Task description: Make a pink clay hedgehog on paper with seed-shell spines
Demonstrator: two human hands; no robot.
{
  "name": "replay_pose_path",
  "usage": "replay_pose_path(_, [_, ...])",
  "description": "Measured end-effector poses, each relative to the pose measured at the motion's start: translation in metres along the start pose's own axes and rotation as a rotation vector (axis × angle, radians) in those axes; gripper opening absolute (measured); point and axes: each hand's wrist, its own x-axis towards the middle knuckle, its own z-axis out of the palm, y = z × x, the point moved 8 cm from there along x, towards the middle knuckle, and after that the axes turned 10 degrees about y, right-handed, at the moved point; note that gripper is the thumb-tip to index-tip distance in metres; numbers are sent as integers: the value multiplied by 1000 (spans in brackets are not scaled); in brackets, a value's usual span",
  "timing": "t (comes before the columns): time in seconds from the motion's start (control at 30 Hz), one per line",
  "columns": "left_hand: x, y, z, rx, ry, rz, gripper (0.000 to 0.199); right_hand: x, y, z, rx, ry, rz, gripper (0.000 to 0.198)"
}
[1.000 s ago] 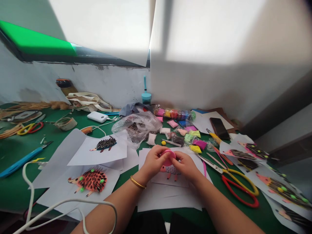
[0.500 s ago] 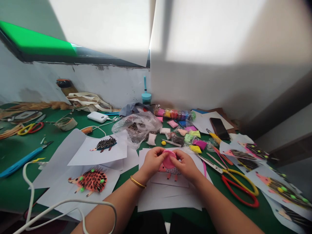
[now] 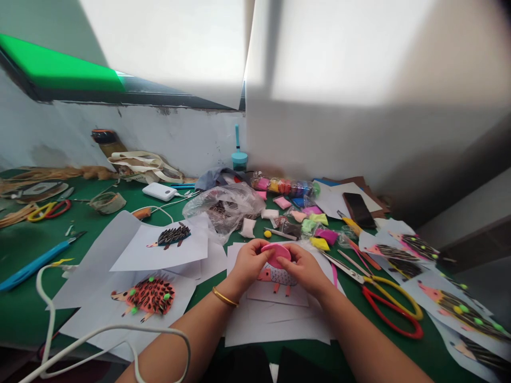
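Observation:
Between my two hands is a flat, roundish piece of pink modelling clay (image 3: 278,256). My left hand (image 3: 252,263) pinches its left edge with thumb and fingers; a gold bangle circles that wrist. On the other edge my right hand (image 3: 304,267) presses with its thumb, fingers behind the clay. Just below lies a paper hedgehog picture (image 3: 282,275) with a pink face and feet, partly covered by the clay and my hands. It rests on a stack of white paper (image 3: 275,324). A small yellow clay ball (image 3: 268,234) sits beyond my hands.
Large scissors (image 3: 393,303) with red and yellow handles lie at right. Bagged clay packets (image 3: 319,243) and a plastic bag of seeds (image 3: 225,207) are behind. Seed-covered hedgehog pictures (image 3: 154,295) lie on both sides. A white cable (image 3: 107,331) loops over the left front.
The pink clay has tipped flatter and now looks wider, still held by both hands. My hands have barely shifted.

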Motion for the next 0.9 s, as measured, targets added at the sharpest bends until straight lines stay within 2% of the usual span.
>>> replay_pose_path(0.17, [-2,4,3,-16,-43,48,33,0,3,-1,-11,-6,9,22])
replay_pose_path(0.27, [-1,1,3,71,-48,53,27,0,6,1,-40,-34,6,22])
replay_pose_path(0.4, [1,-4,0,12,-21,-20,28,2,11,-1,99,-17,34,25])
replay_pose_path(0.47, [1,-3,2,-14,-48,-25,31,3,13,-4,159,8,42,28])
replay_pose_path(0.57, [0,0,6,-28,-89,-11,34,4,15,-6,134,22,44,28])
replay_pose_path(0.73, [0,-4,2,55,-42,-38,25,2,15,-3,119,-8,55,28])
replay_pose_path(0.9, [-1,-4,4,-34,-71,-40,26,0,11,1,147,-47,63,31])
